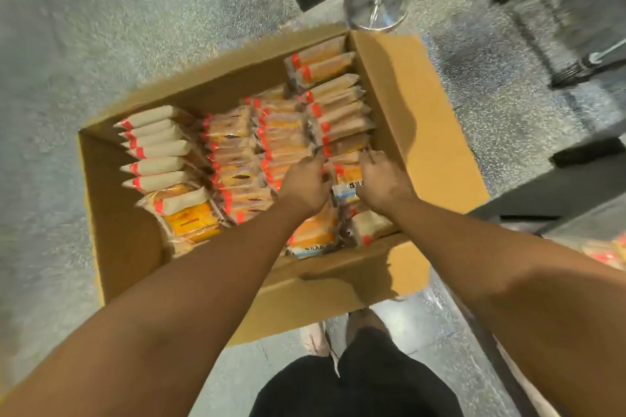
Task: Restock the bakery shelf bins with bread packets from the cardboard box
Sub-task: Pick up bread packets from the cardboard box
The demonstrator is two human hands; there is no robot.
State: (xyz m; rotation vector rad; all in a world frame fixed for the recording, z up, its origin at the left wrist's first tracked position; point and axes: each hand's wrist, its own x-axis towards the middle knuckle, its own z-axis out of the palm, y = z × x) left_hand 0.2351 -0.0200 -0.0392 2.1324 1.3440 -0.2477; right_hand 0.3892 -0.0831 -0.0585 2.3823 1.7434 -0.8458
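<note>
An open cardboard box (pixel 416 105) stands on the floor, filled with rows of bread packets (pixel 230 149) in clear wrap with red stripes. Both my hands reach into its right-hand row. My left hand (pixel 305 184) and my right hand (pixel 381 183) curl their fingers around the two sides of a small stack of bread packets (pixel 347 179) standing between them. The fingertips are buried among the packets. More packets lie flat at the near edge of the box below my wrists.
A chrome stanchion base (pixel 376 3) stands just beyond the box's far corner. Dark shelving (pixel 576 179) runs along the right, with a few packets (pixel 609 254) visible at its edge. My feet are close to the box's near flap. Grey speckled floor lies to the left.
</note>
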